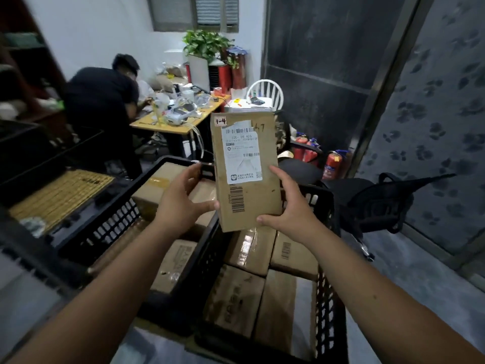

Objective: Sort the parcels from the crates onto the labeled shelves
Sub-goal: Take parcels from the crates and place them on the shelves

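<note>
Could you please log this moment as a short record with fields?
held item: cardboard parcel, upright, above the crates
handwritten tag: "1-4" at the parcel's top left corner
left hand: grips the parcel's left edge
right hand: grips its lower right edge
right crate: black, several brown parcels inside
left crate: black, also holds parcels
background: person at desk; red fire extinguishers on the floor

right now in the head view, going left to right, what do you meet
woven bamboo mat → left black plastic crate → left hand → held brown cardboard parcel with white label → right hand → red fire extinguisher → black office chair
</note>
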{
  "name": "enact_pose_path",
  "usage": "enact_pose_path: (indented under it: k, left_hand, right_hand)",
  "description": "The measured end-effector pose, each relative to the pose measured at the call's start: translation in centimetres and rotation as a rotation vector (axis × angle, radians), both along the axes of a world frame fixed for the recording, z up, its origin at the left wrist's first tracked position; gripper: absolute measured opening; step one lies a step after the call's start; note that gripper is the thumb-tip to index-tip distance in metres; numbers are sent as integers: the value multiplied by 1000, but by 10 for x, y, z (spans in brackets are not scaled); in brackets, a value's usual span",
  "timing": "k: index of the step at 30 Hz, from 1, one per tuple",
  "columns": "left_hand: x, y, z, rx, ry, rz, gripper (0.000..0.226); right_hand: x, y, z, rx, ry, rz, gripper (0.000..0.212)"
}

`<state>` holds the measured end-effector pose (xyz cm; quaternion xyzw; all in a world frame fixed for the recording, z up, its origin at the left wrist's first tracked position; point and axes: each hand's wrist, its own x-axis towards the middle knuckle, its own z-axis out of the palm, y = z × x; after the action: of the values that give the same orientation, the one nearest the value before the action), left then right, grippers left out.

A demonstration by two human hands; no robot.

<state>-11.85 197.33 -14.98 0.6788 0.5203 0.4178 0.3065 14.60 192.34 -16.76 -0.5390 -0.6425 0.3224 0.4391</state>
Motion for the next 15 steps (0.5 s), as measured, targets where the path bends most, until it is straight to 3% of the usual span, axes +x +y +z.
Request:
enact_pose_path:
  k: [7, 15]
  left_hand:
    - [-13, -93, 1, 16, 90, 330, 104]
    - [-71, -213, 17, 33, 232, 661, 102]
  right_hand:
    - [-10, -16, 10, 41, -125, 275, 112]
    - [-86, -49, 14, 98, -106, 604, 108]
